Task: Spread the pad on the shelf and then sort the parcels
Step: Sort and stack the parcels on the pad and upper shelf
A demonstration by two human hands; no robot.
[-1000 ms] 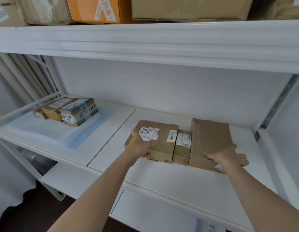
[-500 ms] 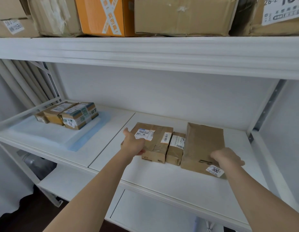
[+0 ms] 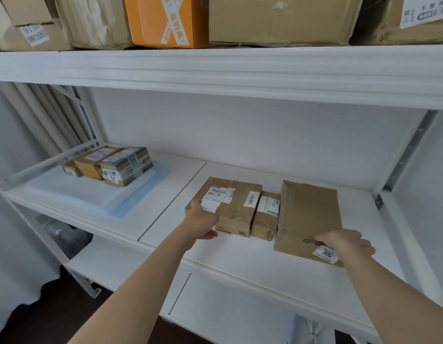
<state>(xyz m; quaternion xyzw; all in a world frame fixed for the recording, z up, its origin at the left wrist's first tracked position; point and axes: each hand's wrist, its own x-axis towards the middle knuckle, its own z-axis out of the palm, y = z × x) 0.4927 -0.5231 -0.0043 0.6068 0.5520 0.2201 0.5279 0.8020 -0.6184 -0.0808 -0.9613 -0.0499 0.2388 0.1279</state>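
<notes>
A pale blue-edged pad [image 3: 96, 197] lies spread on the left part of the white shelf [image 3: 240, 256], with three small taped parcels [image 3: 109, 163] standing on it at the back. On the right part, a brown labelled box [image 3: 236, 207], a smaller brown box [image 3: 266, 214] and a flat brown paper parcel [image 3: 308, 219] lie side by side. My left hand [image 3: 203, 219] grips the near left corner of the labelled box. My right hand [image 3: 344, 243] grips the flat parcel's near right edge, beside its "300" sticker.
The shelf above carries several large cartons, one orange [image 3: 166, 21]. A metal upright [image 3: 406, 155] bounds the shelf on the right, a diagonal white brace [image 3: 74, 112] on the left. A lower white shelf [image 3: 121, 264] sits underneath.
The view has tilted up, showing more of the top cartons. My right hand has slid to the flat parcel's near edge, uncovering the "300" sticker. My left hand stays on the labelled box.
</notes>
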